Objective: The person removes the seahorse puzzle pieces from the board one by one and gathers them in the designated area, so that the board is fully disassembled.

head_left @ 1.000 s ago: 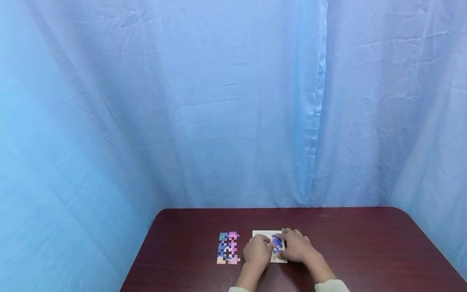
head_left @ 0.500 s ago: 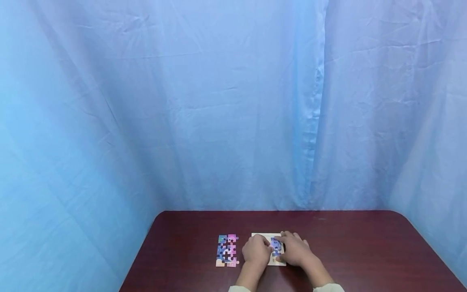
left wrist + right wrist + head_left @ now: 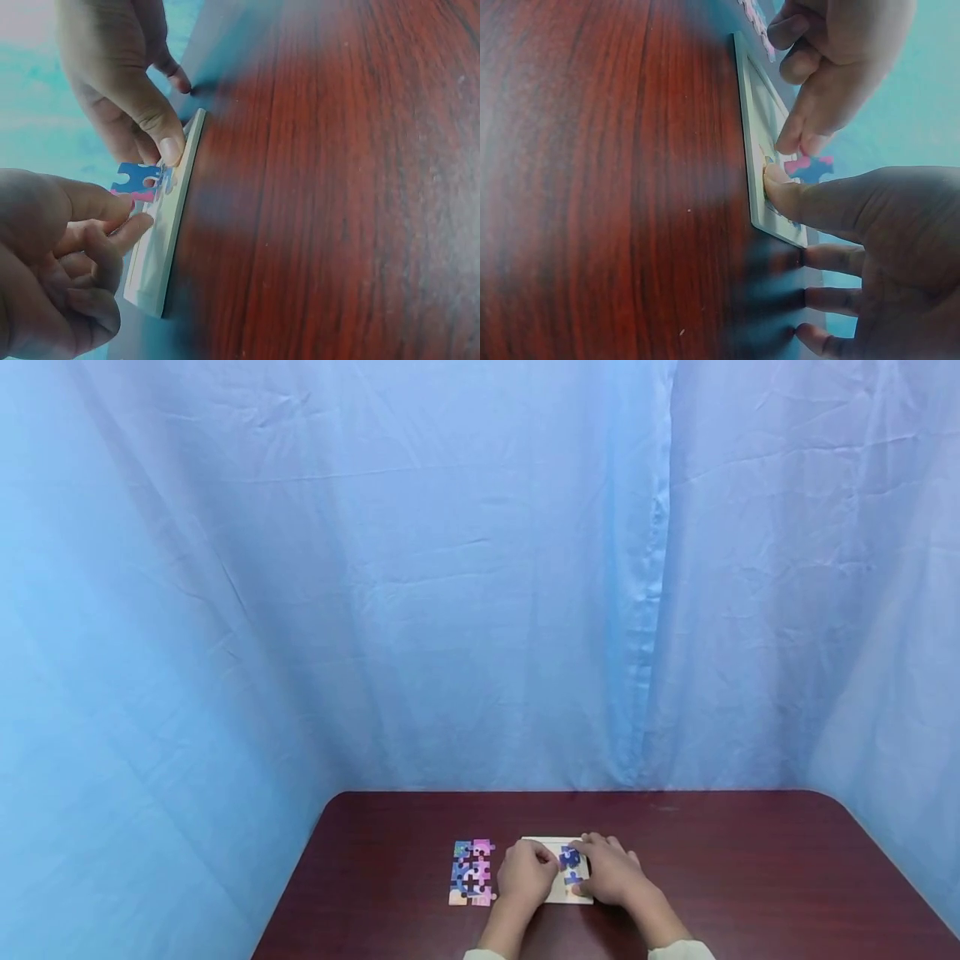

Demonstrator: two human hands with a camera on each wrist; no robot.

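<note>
A pale puzzle board [image 3: 557,893] lies on the table under both hands. My left hand [image 3: 527,872] is over the board's left part. Its fingertips pinch the pink edge of a blue-and-pink puzzle piece [image 3: 137,180], which tilts up from the board. My right hand [image 3: 611,870] is at the board's right side. Its thumb [image 3: 799,201] presses on the board, by a small yellowish piece mostly covered. Its other fingers reach past the board's edge, with several tips on the table. The index finger's contact with the tilted piece is unclear.
Several joined puzzle pieces [image 3: 480,870], pink and blue, lie left of the board with gaps among them. The dark red wooden table [image 3: 712,852] has rounded far corners. Blue curtains [image 3: 480,610] hang behind it and at both sides.
My left hand has drawn slightly left, so a gap shows between its fingertips and the blue pieces from above. The pink part is now hidden in the head view. My right hand barely shifts.
</note>
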